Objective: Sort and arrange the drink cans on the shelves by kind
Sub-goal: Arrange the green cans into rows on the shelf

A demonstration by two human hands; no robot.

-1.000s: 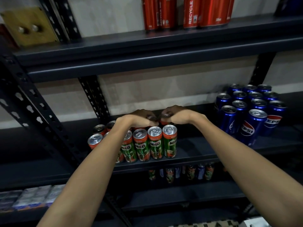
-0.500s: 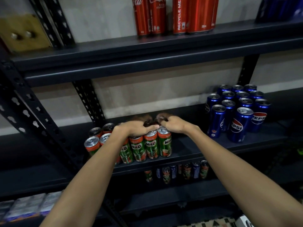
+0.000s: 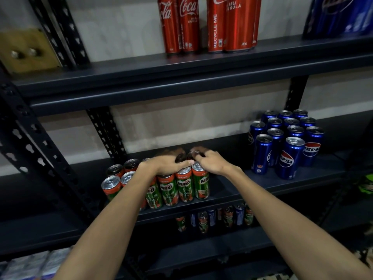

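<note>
Several green-and-red Milo cans (image 3: 183,186) stand packed together at the middle of the middle shelf (image 3: 242,190). My left hand (image 3: 165,165) and my right hand (image 3: 212,163) meet over the back of that group. Each hand curls its fingers round the top of a can in the row behind the front one, and those two cans are mostly hidden. Blue Pepsi cans (image 3: 286,146) are grouped at the right of the same shelf. Red Coca-Cola cans (image 3: 207,25) stand on the top shelf.
Blue cans (image 3: 339,15) stand at the top shelf's right end. A mixed row of small cans (image 3: 214,219) sits on the lower shelf. Pale packs (image 3: 30,263) lie at the bottom left. Perforated black uprights (image 3: 105,130) frame the shelves, beside a yellow plate (image 3: 26,51).
Both hands have stayed together on the cans at the back of the Milo group, drawn slightly toward the front row. The view has tilted up, showing more of the Coca-Cola cans.
</note>
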